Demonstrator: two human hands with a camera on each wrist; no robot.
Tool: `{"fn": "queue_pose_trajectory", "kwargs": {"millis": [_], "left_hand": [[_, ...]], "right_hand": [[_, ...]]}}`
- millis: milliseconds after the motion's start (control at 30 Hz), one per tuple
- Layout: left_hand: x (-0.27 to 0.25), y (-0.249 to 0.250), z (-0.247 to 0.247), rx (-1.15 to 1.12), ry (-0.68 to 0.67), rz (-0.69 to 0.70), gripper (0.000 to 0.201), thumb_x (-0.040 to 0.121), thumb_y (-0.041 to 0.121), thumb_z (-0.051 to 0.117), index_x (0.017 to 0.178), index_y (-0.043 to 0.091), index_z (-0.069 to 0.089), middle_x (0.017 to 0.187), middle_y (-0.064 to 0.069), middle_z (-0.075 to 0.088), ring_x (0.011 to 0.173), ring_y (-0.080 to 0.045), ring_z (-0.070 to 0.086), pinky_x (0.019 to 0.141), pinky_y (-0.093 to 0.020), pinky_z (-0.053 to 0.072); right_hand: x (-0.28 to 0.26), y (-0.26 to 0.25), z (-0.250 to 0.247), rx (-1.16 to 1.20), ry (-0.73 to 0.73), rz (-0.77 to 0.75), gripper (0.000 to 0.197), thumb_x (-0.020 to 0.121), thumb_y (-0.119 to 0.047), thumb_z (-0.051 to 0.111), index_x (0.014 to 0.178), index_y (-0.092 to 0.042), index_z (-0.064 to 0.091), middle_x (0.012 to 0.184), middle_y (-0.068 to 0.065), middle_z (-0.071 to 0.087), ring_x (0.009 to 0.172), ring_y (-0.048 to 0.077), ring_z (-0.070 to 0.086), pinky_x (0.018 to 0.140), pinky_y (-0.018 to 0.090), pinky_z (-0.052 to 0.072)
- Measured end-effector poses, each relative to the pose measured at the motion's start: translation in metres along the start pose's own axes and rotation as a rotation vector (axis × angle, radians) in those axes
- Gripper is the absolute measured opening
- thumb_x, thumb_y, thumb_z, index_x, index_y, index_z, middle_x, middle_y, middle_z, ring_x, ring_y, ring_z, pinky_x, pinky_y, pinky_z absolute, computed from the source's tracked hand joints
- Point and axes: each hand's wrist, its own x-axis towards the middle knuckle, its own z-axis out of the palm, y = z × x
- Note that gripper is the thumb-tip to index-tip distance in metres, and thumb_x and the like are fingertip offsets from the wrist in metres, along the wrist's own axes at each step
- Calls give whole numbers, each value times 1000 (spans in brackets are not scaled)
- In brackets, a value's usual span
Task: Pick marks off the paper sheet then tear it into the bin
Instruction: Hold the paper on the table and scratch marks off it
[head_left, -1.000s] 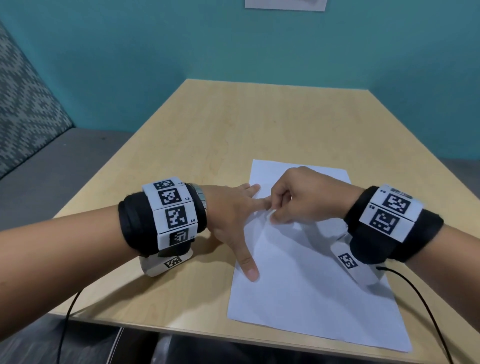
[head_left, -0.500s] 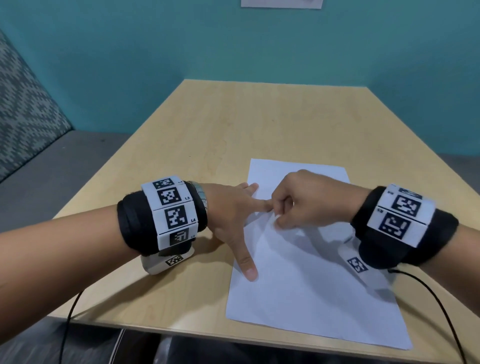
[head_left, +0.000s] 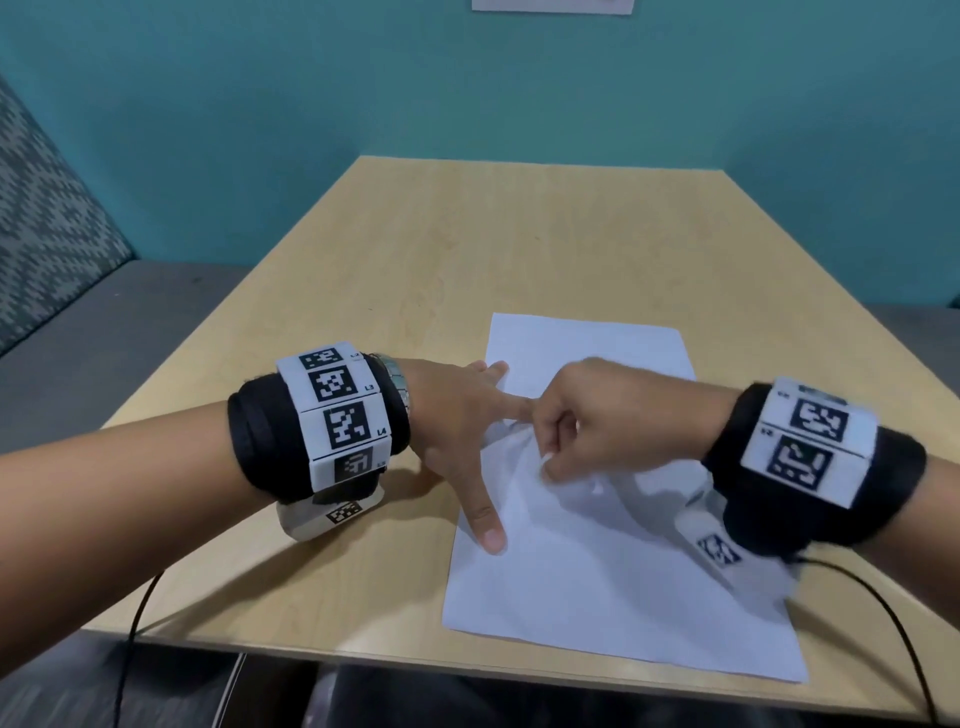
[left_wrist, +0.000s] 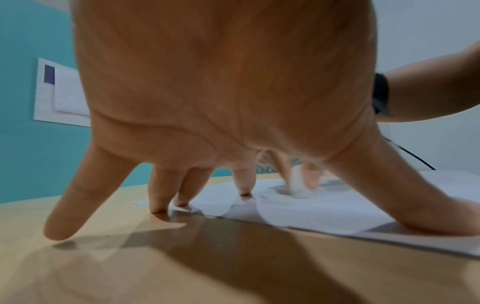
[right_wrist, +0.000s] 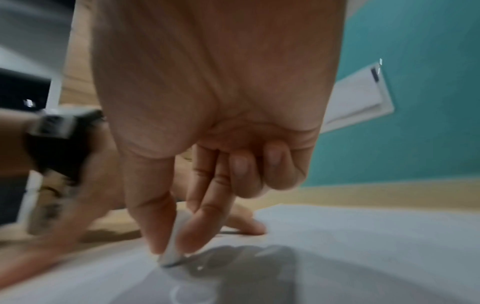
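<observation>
A white paper sheet (head_left: 597, 571) lies on the wooden table (head_left: 467, 249), near its front edge. My left hand (head_left: 467, 441) is spread flat on the sheet's left edge; thumb and fingertips (left_wrist: 244, 189) press it down. My right hand (head_left: 545, 460) pinches a small white eraser (left_wrist: 298, 187) between thumb and two fingers, its tip pressed on the paper (right_wrist: 363, 246) just right of the left forefinger. The sheet puckers around the eraser (right_wrist: 172, 248). I see no marks on the paper. No bin is in view.
A teal wall stands behind the table, with a white framed notice (head_left: 550, 5) on it. A grey patterned bench (head_left: 47, 234) runs along the left. Black cables (head_left: 883, 613) trail from both wrists over the table's front edge.
My right hand has shifted slightly toward me with the eraser, and the paper beneath it has wrinkled more. The left hand has stayed put.
</observation>
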Motion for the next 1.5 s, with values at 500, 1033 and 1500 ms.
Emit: {"fn": "queue_pose_trajectory", "kwargs": {"millis": [500, 1033, 1500], "left_hand": [[-4, 11, -5, 136, 17, -57, 135, 44, 93, 73, 148, 69, -9, 172, -7, -3, 159, -23, 0, 122, -64, -5], [-2, 9, -5, -66, 24, 126, 126, 51, 64, 94, 151, 63, 18, 171, 8, -18, 157, -9, -2, 126, -38, 18], [2, 7, -4, -78, 14, 154, 107, 44, 70, 93, 129, 80, 28, 172, 8, -13, 157, -7, -6, 126, -40, 20]], "right_hand": [[-7, 3, 3, 59, -37, 15, 10, 78, -16, 78, 71, -12, 73, 66, -1, 75, 52, 4, 57, 57, 26, 50], [-7, -1, 8, 68, -54, -15, 8, 79, -18, 78, 75, -13, 74, 67, 0, 75, 55, 8, 60, 60, 33, 55], [-12, -7, 11, 80, -102, -89, 10, 83, -24, 80, 77, -19, 73, 71, -3, 75, 64, 9, 67, 65, 30, 55]]}}
